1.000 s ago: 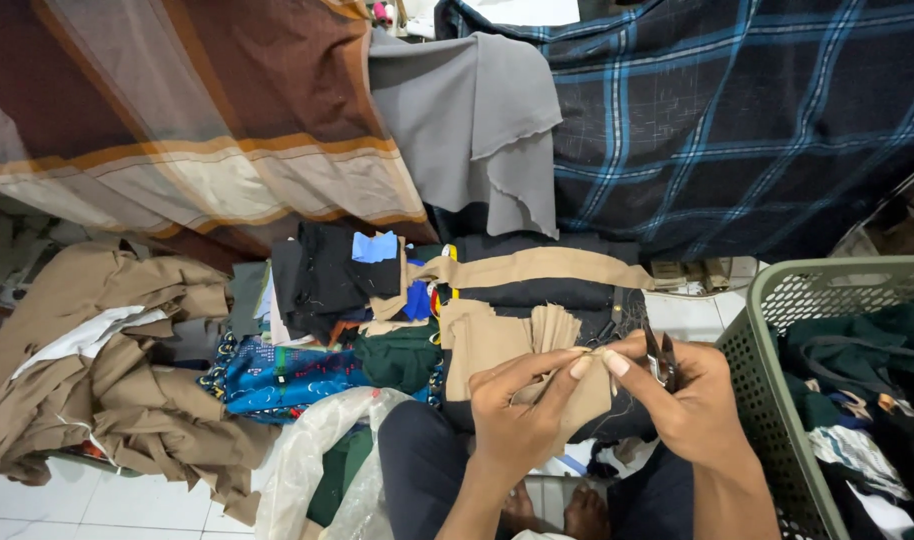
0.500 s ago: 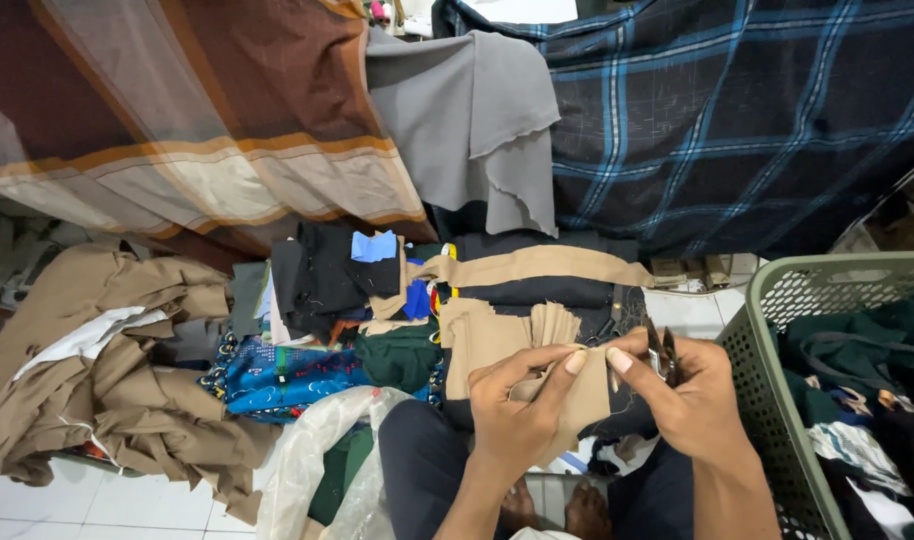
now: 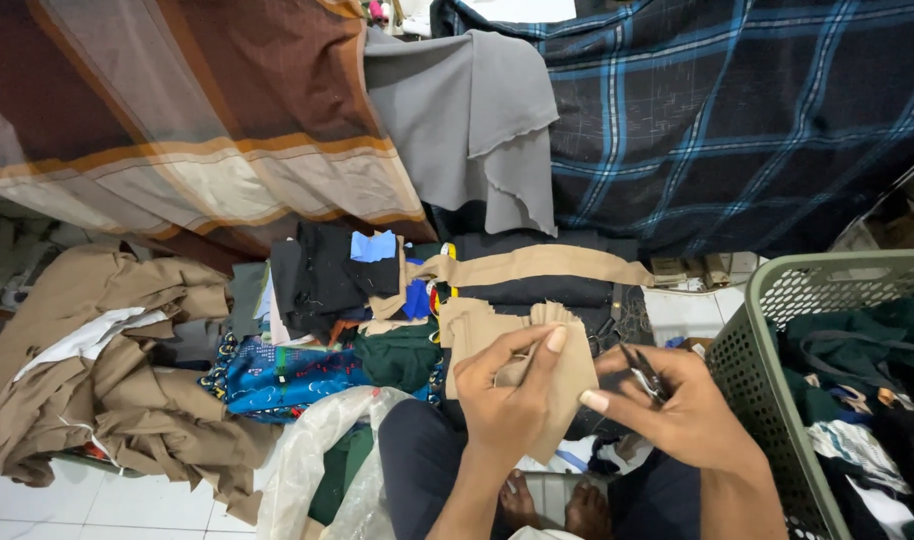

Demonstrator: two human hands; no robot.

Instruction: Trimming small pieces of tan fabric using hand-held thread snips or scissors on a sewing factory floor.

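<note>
A: Nearest first. What do the hands hold?

B: Left hand pinches a small tan cloth piece, thumb and forefinger closed on its upper edge, the other fingers curled behind it. The piece hangs just above the lap, between both hands, likely held up so the edge faces the eyes.

A: And the right?

B: Right hand is closed around small thread snips, the blades poking out past the knuckles. The forefinger stretches toward the cloth edge and touches or nearly touches it. The snips sit tucked in the palm, probably so the fingertips stay free.

A: Pose of the arms?

B: Both forearms rise from the lower edge, wrists bent inward, hands meeting over the knees. Bare feet show below them.

A: Around the lap?

B: A clear plastic bag lies to the left, a green laundry basket full of dark clothes stands just to the right, within reach.

A: Further out?

B: A heap of folded scraps, with blue patterned fabric and a long tan strip. Brown garments pile on the white tile at far left.

A: At the back?

B: Hanging cloths: brown striped, grey, dark blue plaid.
</note>
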